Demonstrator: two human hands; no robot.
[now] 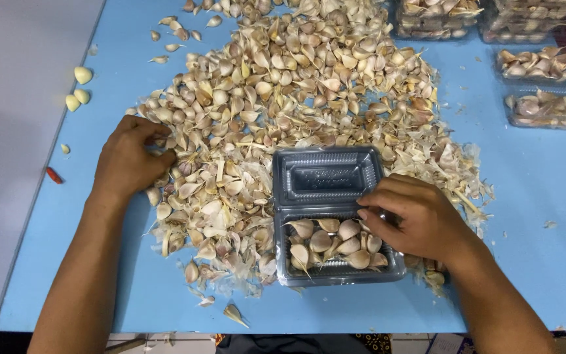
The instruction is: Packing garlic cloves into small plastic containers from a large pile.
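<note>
A big heap of unpeeled garlic cloves (pixel 296 85) covers the middle of a blue table (pixel 532 196). An open clear plastic clamshell box (pixel 327 174) lies at the heap's near edge; its lower half holds several cloves (pixel 325 242). My right hand (pixel 414 216) rests on the box's right side, fingers curled over the tray's edge by the cloves. My left hand (pixel 129 157) lies on the heap's left edge, fingers bent into the cloves; whether it grips one is hidden.
Filled clear boxes of garlic (pixel 545 108) stand at the far right and along the back. Three peeled cloves (pixel 78 88) and a small red bit (pixel 54 175) lie on the grey surface left of the table. Loose papery skins scatter around the heap.
</note>
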